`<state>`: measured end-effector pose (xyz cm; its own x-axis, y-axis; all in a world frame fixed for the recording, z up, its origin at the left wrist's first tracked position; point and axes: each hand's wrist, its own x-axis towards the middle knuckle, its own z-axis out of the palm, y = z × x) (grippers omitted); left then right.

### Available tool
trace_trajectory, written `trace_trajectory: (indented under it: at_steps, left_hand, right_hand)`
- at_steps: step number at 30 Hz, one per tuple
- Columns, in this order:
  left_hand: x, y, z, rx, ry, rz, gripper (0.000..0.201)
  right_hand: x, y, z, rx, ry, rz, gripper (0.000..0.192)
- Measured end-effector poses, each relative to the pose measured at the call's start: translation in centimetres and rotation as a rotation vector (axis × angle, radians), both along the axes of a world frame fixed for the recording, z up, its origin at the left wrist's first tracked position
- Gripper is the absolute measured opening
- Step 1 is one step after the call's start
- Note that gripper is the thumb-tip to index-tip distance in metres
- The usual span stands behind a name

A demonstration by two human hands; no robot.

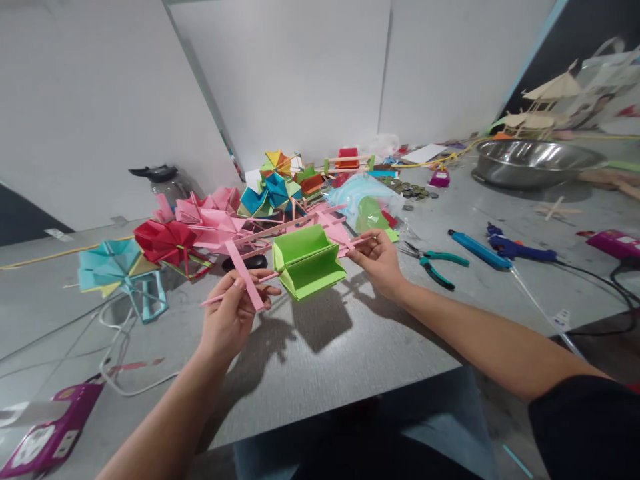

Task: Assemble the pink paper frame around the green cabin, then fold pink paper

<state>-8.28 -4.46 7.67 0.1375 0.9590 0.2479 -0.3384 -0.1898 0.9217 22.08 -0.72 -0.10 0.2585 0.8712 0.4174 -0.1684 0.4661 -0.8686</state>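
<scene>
Over grey table [380, 353], held green folded-paper piece [311, 261] aloft. Closed left hand [233, 307] on pink rod [211, 301] and pink strip [243, 275]; pinched second pink strip [337, 229] with right hand [381, 263]. Looked light, crisp, easily crushed; seemed best taken by rod, not thin green walls.

Oddments about the grey worktop [400, 353]
Teal-handled pliers [429, 255] lie near a blue glue gun [525, 249]; beyond them I see a steel bowl [530, 175]; coin-like discs [409, 189] cluster together; a dark-lidded jug [170, 188] stands farther left.
</scene>
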Motion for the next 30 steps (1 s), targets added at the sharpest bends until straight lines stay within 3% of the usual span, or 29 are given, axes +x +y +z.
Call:
trace_trajectory:
  at_steps: [4,10,17,22,30]
  left_hand:
    - [0.1,0.1,-0.3,-0.025,0.011,0.011,0.037]
    - [0.5,0.1,-0.3,-0.210,0.020,0.068,0.035]
    - [0.2,0.0,0.2,-0.398,0.083,-0.012,0.035]
    - [-0.8,0.2,0.7,-0.301,0.133,-0.051,0.045]
    - [-1.1,1.1,0.6,-0.104,0.147,0.199,0.048]
  right_hand:
    - [0.0,-0.1,0.1,0.008,-0.004,0.004,0.055]
    - [0.3,-0.3,1.0,0.064,-0.087,-0.102,0.048]
    - [1.2,-0.4,2.6,0.089,-0.168,-0.185,0.047]
    - [2.4,-0.4,3.8,0.186,-0.208,-0.262,0.049]
    - [2.2,-0.9,4.2,0.151,-0.234,-0.275,0.051]
